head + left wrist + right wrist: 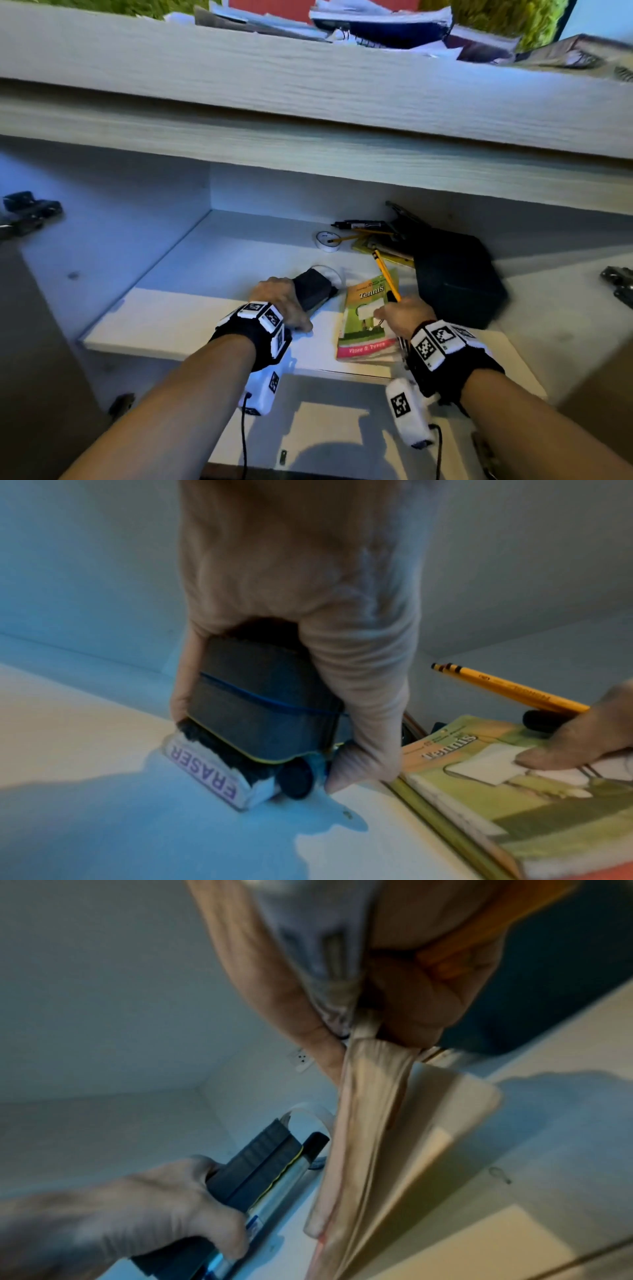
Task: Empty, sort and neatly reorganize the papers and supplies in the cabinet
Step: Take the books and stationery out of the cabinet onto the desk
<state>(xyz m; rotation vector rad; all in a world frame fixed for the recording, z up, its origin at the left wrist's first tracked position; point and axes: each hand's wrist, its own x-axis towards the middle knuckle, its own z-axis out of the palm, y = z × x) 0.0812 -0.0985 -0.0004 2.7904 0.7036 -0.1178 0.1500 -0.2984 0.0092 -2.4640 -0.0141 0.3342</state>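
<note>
On the cabinet shelf my left hand grips a dark bundle bound with a blue rubber band. In the left wrist view the bundle sits on a white eraser. My right hand holds yellow pencils and pinches the green Tennis book at its front part. In the right wrist view the book hangs fanned from my thumb and fingers, and the left hand grips the bundle. The pencils stick out above the book.
A black box stands right of the book. Behind lie a white tape roll, black markers, more pencils and booklets. A pile of papers and notebooks covers the cabinet top. Door hinges show at the sides.
</note>
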